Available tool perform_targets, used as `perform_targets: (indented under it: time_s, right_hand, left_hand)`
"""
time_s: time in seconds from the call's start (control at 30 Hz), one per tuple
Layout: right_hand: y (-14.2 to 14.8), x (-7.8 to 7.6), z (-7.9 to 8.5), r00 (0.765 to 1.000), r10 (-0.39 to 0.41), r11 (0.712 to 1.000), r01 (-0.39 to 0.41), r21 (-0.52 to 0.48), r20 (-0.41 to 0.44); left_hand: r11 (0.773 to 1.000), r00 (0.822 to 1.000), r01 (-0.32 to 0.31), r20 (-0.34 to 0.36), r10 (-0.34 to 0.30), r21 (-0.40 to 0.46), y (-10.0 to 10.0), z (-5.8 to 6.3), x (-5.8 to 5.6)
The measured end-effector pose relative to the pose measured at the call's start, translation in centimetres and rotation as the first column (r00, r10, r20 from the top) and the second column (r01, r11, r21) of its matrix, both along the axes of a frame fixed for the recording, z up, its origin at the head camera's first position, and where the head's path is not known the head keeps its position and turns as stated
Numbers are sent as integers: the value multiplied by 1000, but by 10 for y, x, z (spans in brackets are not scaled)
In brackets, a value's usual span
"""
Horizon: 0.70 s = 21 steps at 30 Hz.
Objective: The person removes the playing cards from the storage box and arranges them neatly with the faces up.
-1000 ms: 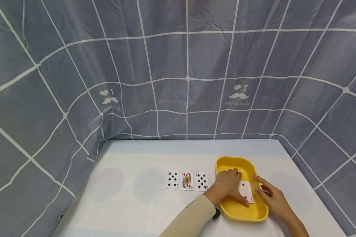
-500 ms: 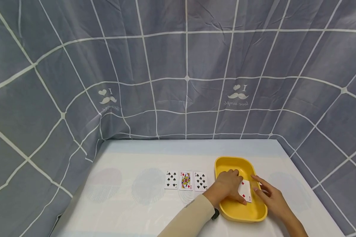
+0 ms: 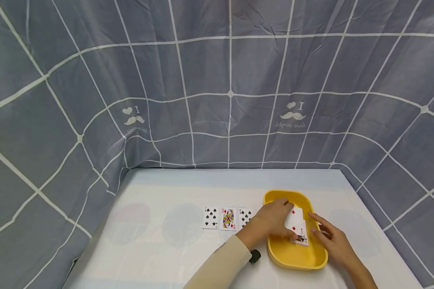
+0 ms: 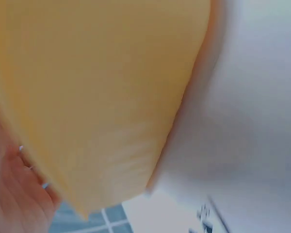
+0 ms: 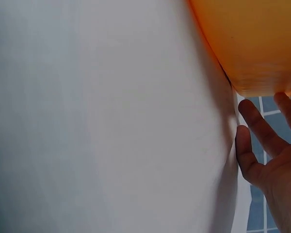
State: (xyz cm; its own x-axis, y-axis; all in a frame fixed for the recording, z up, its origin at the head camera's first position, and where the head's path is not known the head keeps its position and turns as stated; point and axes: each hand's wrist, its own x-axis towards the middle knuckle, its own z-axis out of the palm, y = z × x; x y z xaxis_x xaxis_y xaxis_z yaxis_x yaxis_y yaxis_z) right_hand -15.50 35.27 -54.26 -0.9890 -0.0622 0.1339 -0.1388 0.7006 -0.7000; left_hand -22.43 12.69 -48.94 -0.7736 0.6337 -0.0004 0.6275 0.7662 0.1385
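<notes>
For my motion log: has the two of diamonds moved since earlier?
Yes: within the yellow tray, the two of diamonds shifted toward the far end.

The white, faintly patterned surface (image 3: 148, 257) carries three face-up cards (image 3: 228, 219) in a row and, right of them, a yellow tray (image 3: 293, 261).

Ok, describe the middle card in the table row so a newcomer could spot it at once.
On the white table, just left of the yellow tray in the head view, lies a row of three face-up cards. Take the middle card. It alone bears a colourful court figure and red diamonds; its neighbours show only black spades.
</notes>
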Motion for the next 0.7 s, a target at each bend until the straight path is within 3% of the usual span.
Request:
perform_targets:
  time_s: [0.2,0.4,0.7]
  right_hand:
    - [-1,0,3,999,-26,1000,25,14,37]
    - [1,1,6,999,-29,999,27,35,42]
    - [0,0,4,1000,-11,1000,11,28,18]
  left_hand:
    - [992,999,-35,-22,38,118,-27,12,2]
    - [973,997,-69,-11,73,220,-58,14,6]
    - [932,984,-179,66,166,315,-134,17,6]
